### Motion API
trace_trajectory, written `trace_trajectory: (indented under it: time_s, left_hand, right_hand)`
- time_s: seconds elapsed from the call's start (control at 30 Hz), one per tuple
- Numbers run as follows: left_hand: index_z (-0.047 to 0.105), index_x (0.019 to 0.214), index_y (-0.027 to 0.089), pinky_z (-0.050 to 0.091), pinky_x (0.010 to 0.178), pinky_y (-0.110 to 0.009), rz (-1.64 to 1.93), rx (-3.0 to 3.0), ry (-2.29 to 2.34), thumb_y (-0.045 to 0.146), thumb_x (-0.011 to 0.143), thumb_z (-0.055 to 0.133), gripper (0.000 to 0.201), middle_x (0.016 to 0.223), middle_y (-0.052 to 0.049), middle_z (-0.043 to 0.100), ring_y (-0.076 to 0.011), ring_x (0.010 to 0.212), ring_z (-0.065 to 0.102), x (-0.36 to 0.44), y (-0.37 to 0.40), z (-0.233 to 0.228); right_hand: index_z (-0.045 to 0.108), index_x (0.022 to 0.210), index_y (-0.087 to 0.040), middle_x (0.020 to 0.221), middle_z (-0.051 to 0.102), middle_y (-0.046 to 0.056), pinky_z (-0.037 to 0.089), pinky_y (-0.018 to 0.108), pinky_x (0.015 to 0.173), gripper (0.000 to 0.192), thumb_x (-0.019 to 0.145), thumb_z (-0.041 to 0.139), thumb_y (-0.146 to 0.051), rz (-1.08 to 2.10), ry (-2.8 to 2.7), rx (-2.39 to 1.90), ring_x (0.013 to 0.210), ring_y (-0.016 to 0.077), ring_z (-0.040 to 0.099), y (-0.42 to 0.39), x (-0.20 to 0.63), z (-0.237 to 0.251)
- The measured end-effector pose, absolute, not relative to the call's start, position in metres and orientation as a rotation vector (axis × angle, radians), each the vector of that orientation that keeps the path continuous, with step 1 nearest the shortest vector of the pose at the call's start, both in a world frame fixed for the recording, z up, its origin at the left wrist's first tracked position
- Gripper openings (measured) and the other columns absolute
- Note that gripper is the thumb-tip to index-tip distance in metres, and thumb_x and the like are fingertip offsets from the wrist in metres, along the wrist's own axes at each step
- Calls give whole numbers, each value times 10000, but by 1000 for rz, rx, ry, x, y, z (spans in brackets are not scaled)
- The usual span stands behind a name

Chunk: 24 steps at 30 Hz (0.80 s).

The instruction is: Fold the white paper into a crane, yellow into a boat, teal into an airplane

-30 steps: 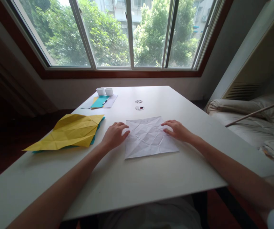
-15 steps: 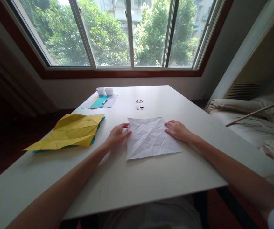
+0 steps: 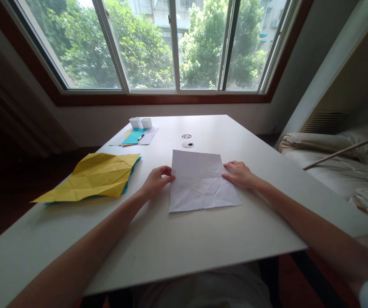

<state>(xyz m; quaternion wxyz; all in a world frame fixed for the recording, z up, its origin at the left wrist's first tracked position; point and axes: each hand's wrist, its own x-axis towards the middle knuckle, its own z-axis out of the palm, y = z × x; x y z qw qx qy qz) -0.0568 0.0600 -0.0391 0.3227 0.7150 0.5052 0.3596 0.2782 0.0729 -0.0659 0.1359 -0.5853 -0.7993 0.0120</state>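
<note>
In front of me on the white table (image 3: 145,239) lies a creased sheet of white paper (image 3: 203,184). Its far half is lifted at a slant, while the near half rests lower with several crossing folds. My left hand (image 3: 156,182) pinches the left edge, thumb in front and fingers curled behind. On the opposite edge, my right hand (image 3: 239,174) has its thumb against the paper and its fingers at the side, closed lightly on it. The fingertips behind the sheet are partly hidden.
A creased yellow sheet (image 3: 97,175) lies over a teal sheet (image 3: 129,182) on my left. Farther back are two small white containers (image 3: 140,123), coloured papers (image 3: 133,137) and a pen (image 3: 142,135). Two round inserts (image 3: 187,144) sit in the tabletop. A sofa (image 3: 325,154) stands right.
The paper's far half has tilted upward, its far edge rising and its surface looking smoother. Both hands stay at the side edges, with only slight finger movement.
</note>
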Motion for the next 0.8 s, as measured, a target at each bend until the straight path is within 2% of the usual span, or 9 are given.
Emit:
trace_trajectory:
  time_s: [0.2,0.33,0.47,0.8]
  left_hand:
    - [599,705,157,460,733,-313,935,1892,1318,310,631,622,171,743,-32,656,-185,751,606,-58,60,-40]
    - [604,714,161,448,719,-298,918,1917,1355,328,646,603,181,744,-27,654,-182,744,598,-59,60,-41]
    - [593,674,173,436,694,-286,858,2006,1421,370,667,565,199,710,-7,641,-182,727,589,-61,59,-39]
    - [632,741,205,432,790,-323,792,2214,1532,380,693,564,194,850,-24,690,-220,844,606,-66,64,-42]
  right_hand:
    - [603,1046,-161,1122,608,120,401,383,905,434,735,587,-463,187,-2215,-1649,1057,271,538,74,279,-63]
    - [620,942,-188,1037,643,73,435,357,846,349,669,658,-402,327,-2098,-1596,982,247,578,73,280,-59]
    - [624,840,-196,943,671,29,451,334,797,239,681,640,-374,472,-2048,-1481,894,219,608,73,281,-59]
    - [651,845,-182,946,684,48,460,340,800,189,713,600,-307,430,-2056,-1432,885,221,622,69,279,-57]
